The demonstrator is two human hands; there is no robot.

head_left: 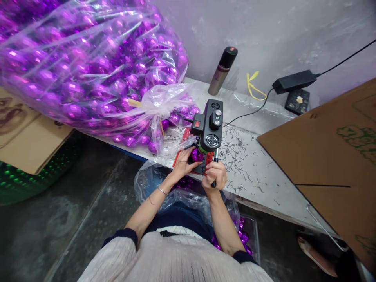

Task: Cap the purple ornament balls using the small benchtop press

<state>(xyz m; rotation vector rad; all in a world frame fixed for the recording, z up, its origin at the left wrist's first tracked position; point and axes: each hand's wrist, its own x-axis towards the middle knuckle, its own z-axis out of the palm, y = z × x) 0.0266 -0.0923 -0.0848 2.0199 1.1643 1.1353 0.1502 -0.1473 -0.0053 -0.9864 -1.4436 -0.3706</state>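
Observation:
A small black machine (pixel 209 125) with a red switch and round buttons stands on a red base (pixel 205 161) near the white table's (pixel 258 176) front edge. My left hand (pixel 183 163) is closed on a shiny purple ball (pixel 196 155) and holds it under the machine's head. My right hand (pixel 216 175) is wrapped round the machine's black lever handle just right of the ball. A huge clear plastic bag (pixel 88 66) full of purple balls lies on the table's left part, its mouth open toward the machine.
A clear bag (pixel 188 197) with purple balls sits on my lap below the table edge. A dark spray can (pixel 222 70), a black power adapter (pixel 293 81) with cable, and a yellow tie stand at the wall. Brown cardboard (pixel 331 156) covers the right. Scribbled marks cover the tabletop.

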